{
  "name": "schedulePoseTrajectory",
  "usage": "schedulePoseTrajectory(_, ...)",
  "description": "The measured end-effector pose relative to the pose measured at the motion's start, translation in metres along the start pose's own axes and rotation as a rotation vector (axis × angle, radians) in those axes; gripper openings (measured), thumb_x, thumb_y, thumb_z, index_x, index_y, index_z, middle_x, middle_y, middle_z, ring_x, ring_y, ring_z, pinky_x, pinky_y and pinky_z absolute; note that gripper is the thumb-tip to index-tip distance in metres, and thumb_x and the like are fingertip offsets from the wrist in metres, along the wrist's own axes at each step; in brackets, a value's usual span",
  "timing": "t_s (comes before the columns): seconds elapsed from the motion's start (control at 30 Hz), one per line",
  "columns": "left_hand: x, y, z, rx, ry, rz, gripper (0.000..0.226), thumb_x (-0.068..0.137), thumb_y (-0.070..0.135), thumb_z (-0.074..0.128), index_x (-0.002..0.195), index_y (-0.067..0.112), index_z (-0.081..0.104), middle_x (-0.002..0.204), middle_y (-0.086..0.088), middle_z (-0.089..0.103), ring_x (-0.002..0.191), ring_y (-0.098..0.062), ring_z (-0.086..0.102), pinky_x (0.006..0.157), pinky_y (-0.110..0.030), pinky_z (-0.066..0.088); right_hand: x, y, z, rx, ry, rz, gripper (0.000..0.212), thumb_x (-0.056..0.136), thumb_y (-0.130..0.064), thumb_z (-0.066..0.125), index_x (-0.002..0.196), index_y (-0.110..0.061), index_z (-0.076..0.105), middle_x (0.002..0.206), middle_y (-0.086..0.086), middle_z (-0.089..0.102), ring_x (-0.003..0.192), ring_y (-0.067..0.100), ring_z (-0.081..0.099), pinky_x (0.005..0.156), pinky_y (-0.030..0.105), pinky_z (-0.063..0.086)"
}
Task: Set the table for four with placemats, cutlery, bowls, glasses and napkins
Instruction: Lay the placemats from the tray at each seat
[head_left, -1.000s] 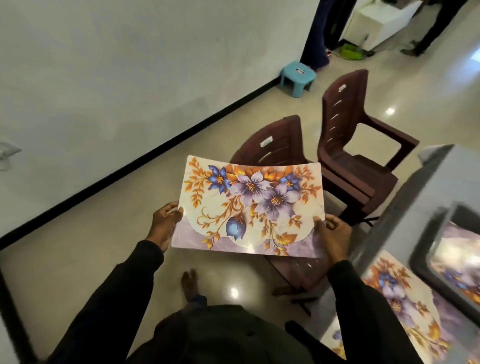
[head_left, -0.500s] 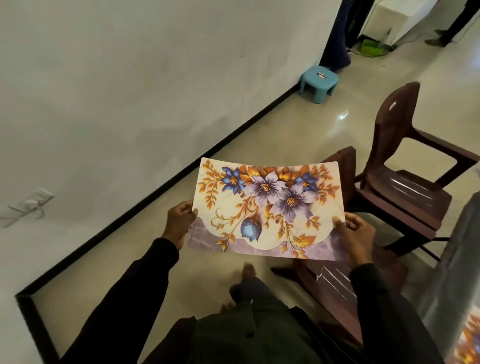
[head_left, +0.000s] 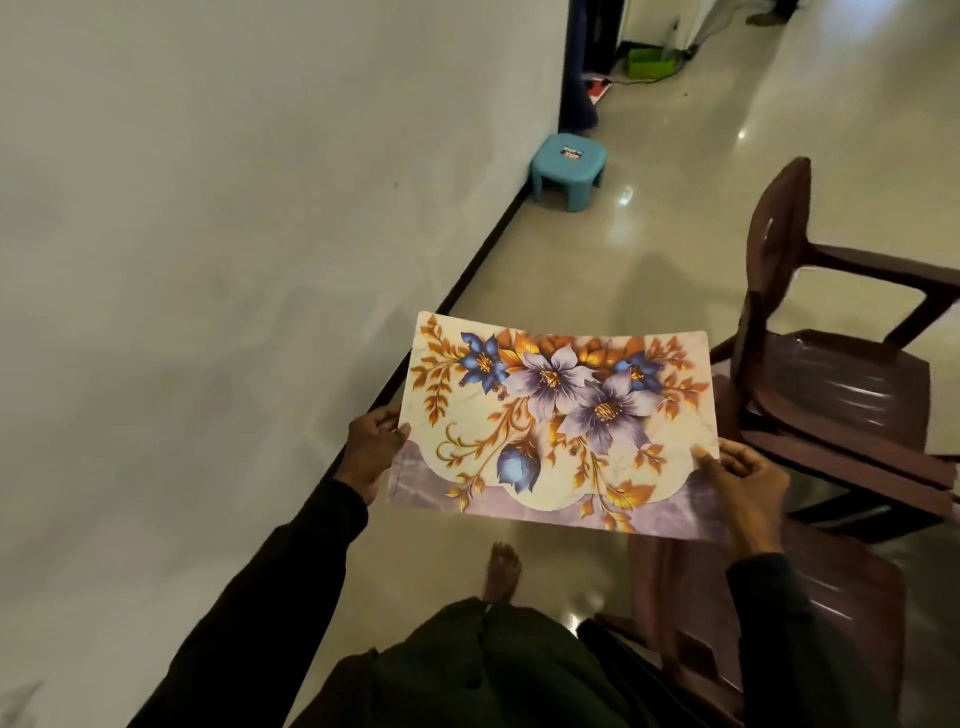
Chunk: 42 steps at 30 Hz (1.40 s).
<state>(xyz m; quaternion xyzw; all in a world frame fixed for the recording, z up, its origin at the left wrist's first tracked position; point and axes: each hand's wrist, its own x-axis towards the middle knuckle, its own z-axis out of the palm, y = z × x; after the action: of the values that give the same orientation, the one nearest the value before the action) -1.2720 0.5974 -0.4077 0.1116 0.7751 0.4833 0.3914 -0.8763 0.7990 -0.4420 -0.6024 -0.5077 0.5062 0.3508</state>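
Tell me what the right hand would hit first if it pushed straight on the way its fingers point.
Apart from the placemat it pinches, the right hand points forward, close to the back of the brown chair ahead. That is probably first; depth is unclear, and it might slip past over the floor.

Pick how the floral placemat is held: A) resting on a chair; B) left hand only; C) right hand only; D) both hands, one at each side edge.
D: the left hand grips the placemat at its left edge, the right hand pinches its right edge.
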Motion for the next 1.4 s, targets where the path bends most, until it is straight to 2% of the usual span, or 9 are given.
schedulePoseTrajectory(0.17, 0.082, 0.062, 0.034, 0.092, -0.107, 0.022, 0.026, 0.097, 0.006, 0.065, 0.123, 0.011, 0.066, 0.113, -0.006, 0.074, 0.110, -0.027, 0.070, 0.093, -0.050, 0.058, 0.042, -0.027, 0.016, 0.058, 0.129, -0.009, 0.027, 0.085, -0.012, 0.080, 0.110, -0.003, 0.071, 0.103, 0.011, 0.074, 0.098, 0.026, 0.071, 0.077, 0.025, 0.061)
schedulePoseTrajectory(0.37, 0.182, 0.127, 0.092, 0.178, -0.260, 0.025, 0.027, 0.097, 0.007, 0.066, 0.124, 0.010, 0.062, 0.119, -0.009, 0.071, 0.110, -0.030, 0.068, 0.094, -0.052, 0.057, 0.091, -0.044, 0.028, 0.108, 0.292, 0.079, 0.027, 0.086, -0.014, 0.080, 0.110, -0.004, 0.071, 0.106, 0.010, 0.075, 0.101, 0.024, 0.072, 0.087, 0.043, 0.059)
schedulePoseTrajectory(0.63, 0.332, 0.226, 0.186, 0.218, -0.495, 0.031, 0.021, 0.097, 0.004, 0.065, 0.117, 0.012, 0.064, 0.108, 0.001, 0.075, 0.110, -0.026, 0.069, 0.092, -0.047, 0.056, 0.171, -0.083, 0.065, 0.136, 0.531, 0.146, 0.023, 0.085, -0.011, 0.080, 0.105, -0.004, 0.071, 0.104, 0.012, 0.074, 0.100, 0.027, 0.071, 0.082, 0.039, 0.059)
schedulePoseTrajectory(0.8, 0.406, 0.304, 0.244, 0.263, -0.652, 0.058, 0.022, 0.099, 0.004, 0.063, 0.119, 0.009, 0.064, 0.112, -0.004, 0.075, 0.107, -0.025, 0.069, 0.080, -0.036, 0.057, 0.221, -0.115, 0.092, 0.167, 0.677, 0.182, 0.028, 0.084, -0.014, 0.081, 0.108, -0.003, 0.071, 0.106, 0.011, 0.075, 0.101, 0.026, 0.071, 0.082, 0.040, 0.060)
schedulePoseTrajectory(0.9, 0.441, 0.342, 0.280, 0.289, -0.691, 0.083, 0.025, 0.099, 0.003, 0.061, 0.123, 0.008, 0.063, 0.117, -0.008, 0.073, 0.107, -0.025, 0.069, 0.081, -0.036, 0.058, 0.251, -0.131, 0.102, 0.173, 0.723, 0.203, 0.031, 0.085, -0.014, 0.080, 0.112, -0.001, 0.070, 0.107, 0.010, 0.074, 0.102, 0.026, 0.071, 0.085, 0.043, 0.060)
schedulePoseTrajectory(1.03, 0.481, 0.383, 0.335, 0.324, -0.766, 0.113, 0.030, 0.099, 0.004, 0.062, 0.129, 0.006, 0.061, 0.117, -0.008, 0.072, 0.105, -0.026, 0.069, 0.073, -0.033, 0.057, 0.297, -0.147, 0.107, 0.193, 0.805, 0.208, 0.028, 0.086, -0.012, 0.078, 0.111, -0.001, 0.070, 0.107, 0.011, 0.073, 0.101, 0.026, 0.071, 0.086, 0.044, 0.060)
schedulePoseTrajectory(1.13, 0.511, 0.409, 0.387, 0.348, -0.815, 0.108, 0.031, 0.099, 0.004, 0.062, 0.130, 0.006, 0.061, 0.116, -0.007, 0.072, 0.103, -0.025, 0.069, 0.073, -0.034, 0.056, 0.338, -0.153, 0.100, 0.216, 0.862, 0.218, 0.024, 0.087, -0.012, 0.077, 0.109, -0.005, 0.070, 0.103, 0.002, 0.073, 0.096, 0.018, 0.071, 0.084, 0.038, 0.061)
schedulePoseTrajectory(1.23, 0.536, 0.434, 0.443, 0.371, -0.851, 0.114, 0.032, 0.098, 0.004, 0.063, 0.130, 0.006, 0.061, 0.118, -0.008, 0.072, 0.106, -0.026, 0.068, 0.076, -0.037, 0.057, 0.383, -0.155, 0.091, 0.238, 0.919, 0.226, 0.025, 0.088, -0.011, 0.077, 0.110, -0.004, 0.070, 0.107, 0.007, 0.073, 0.095, 0.017, 0.071, 0.078, 0.030, 0.062)
schedulePoseTrajectory(1.4, 0.565, 0.482, 0.542, 0.447, -0.881, 0.147, 0.031, 0.098, 0.007, 0.064, 0.129, 0.008, 0.061, 0.119, -0.008, 0.071, 0.109, -0.026, 0.067, 0.073, -0.034, 0.058, 0.464, -0.160, 0.066, 0.313, 0.989, 0.275, 0.026, 0.087, -0.012, 0.078, 0.110, -0.003, 0.069, 0.107, 0.009, 0.074, 0.097, 0.023, 0.072, 0.073, 0.030, 0.063)
